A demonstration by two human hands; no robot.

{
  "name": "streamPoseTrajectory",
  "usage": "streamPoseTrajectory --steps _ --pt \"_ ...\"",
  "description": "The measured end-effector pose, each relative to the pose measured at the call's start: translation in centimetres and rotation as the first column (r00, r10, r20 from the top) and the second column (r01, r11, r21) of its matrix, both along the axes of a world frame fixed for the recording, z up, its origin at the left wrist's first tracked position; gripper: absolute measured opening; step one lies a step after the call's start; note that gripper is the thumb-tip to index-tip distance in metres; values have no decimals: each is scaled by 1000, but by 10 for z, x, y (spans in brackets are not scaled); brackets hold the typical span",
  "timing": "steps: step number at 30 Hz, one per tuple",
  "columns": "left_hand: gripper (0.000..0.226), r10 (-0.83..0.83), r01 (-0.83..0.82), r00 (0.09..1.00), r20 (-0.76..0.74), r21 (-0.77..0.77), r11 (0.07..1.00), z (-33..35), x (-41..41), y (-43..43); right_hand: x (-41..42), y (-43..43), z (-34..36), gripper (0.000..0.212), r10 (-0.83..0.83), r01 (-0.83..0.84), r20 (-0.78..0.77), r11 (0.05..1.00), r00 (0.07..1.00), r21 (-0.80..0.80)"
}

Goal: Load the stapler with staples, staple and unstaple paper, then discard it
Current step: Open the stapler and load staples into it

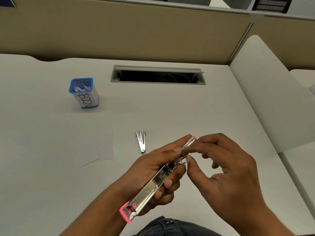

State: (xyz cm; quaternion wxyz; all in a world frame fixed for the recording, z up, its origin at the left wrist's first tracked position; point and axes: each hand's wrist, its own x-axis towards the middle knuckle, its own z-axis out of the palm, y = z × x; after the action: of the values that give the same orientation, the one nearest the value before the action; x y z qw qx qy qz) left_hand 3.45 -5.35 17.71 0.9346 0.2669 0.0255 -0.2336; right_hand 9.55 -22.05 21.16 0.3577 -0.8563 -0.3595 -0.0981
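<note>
Over the desk (187, 108), right of the paper (95, 142), your left hand (148, 169) grips the stapler (150, 188). It is swung open flat, with a chrome channel and pink ends. Your right hand (230, 171) pinches grey staples (184, 152) at its magazine.

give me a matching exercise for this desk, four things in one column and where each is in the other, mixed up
1. stapler
2. staple remover
3. blue bin
4. paper sheets

a. flat on the desk, just in front of the bin
b. standing upright, far left
c. held opened out in the left hand
d. lying between the sheets and the stapler

Pairs: 1-c, 2-d, 3-b, 4-a
</note>
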Motion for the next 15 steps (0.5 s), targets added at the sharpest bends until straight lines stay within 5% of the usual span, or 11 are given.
streamPoseTrajectory --steps 7,15 --pt "41 -11 11 1000 7 -12 1000 0 -1 0 1 1 -1 19 60 -60 12 998 998 -17" --pt "42 -39 40 999 13 -56 998 -3 -4 2 24 -4 -2 13 -114 114 -78 993 990 -8"
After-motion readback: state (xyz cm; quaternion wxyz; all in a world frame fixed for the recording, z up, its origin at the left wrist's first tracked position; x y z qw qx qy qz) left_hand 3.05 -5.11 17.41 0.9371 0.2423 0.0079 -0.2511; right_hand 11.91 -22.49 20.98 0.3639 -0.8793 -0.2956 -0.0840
